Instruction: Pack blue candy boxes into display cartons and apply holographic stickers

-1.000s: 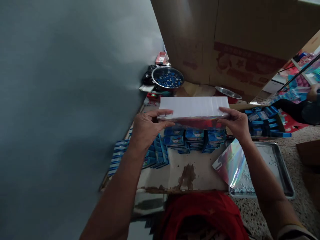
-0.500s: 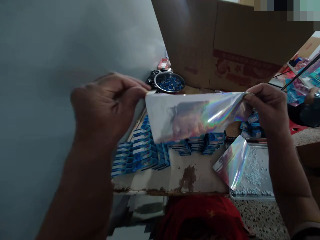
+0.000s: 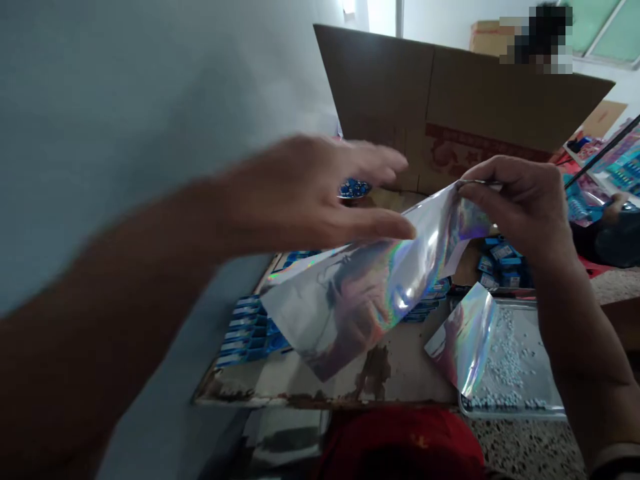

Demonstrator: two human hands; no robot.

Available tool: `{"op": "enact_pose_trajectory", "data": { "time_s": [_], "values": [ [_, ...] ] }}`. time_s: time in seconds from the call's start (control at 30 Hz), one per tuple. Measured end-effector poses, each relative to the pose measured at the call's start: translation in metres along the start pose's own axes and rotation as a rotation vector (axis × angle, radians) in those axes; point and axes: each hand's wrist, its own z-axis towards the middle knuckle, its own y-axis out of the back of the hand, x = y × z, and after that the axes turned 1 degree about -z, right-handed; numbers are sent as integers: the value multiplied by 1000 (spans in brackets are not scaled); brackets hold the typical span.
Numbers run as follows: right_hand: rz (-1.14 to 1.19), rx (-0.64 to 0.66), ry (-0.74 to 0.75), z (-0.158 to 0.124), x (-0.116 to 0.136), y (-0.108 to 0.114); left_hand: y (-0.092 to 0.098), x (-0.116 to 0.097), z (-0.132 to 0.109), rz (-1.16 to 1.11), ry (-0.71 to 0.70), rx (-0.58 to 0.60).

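1. Right hand [image 3: 520, 207]: thumb and fingers pinch the top corner of the holographic sheet [image 3: 360, 293]; this corner hold lets the film hang free.
2. Left hand [image 3: 320, 193]: flat, fingers extended, holding nothing. The hand is blurred and seems just clear of the film's upper edge.
3. Long axis: slopes from the pinch down-left, above the blue boxes [image 3: 250, 330].
4. Below the pinch: a second sheet [image 3: 463, 340] lies on the metal tray [image 3: 520, 373].
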Motion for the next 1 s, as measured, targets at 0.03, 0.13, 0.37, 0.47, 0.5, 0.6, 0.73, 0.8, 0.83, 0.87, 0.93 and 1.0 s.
{"op": "enact_pose_trajectory", "data": {
  "time_s": [0.03,0.13,0.37,0.47,0.5,0.6,0.73,0.8,0.83,0.87,0.93,1.0],
  "values": [
    [-12,21,-9,1,-1,-3,-8,2,3,120,-63,106],
    [-116,106,-23,7,-8,-10,-29,22,18,306,-205,218],
    [-321,336,85,33,-15,-31,-49,77,68,-10,-47,50],
    [-283,376,45,36,-22,-38,-33,82,61,36,47,119],
    [-253,379,28,35,-26,-40,-25,83,55,86,76,155],
    [-175,388,-22,30,-39,-44,-5,88,36,176,156,144],
    [-151,411,-117,23,-67,-43,7,109,23,129,207,-70],
    [-75,454,-185,19,-82,-43,9,123,23,50,253,-133],
    [-22,459,-221,18,-88,-44,9,128,23,4,286,-143],
    [21,439,-249,17,-93,-46,8,133,24,-27,320,-140],
    [40,335,-250,17,-99,-53,5,138,27,-40,346,-121],
    [-5,243,-176,19,-101,-63,3,138,29,-4,314,-116]
  ]
}}
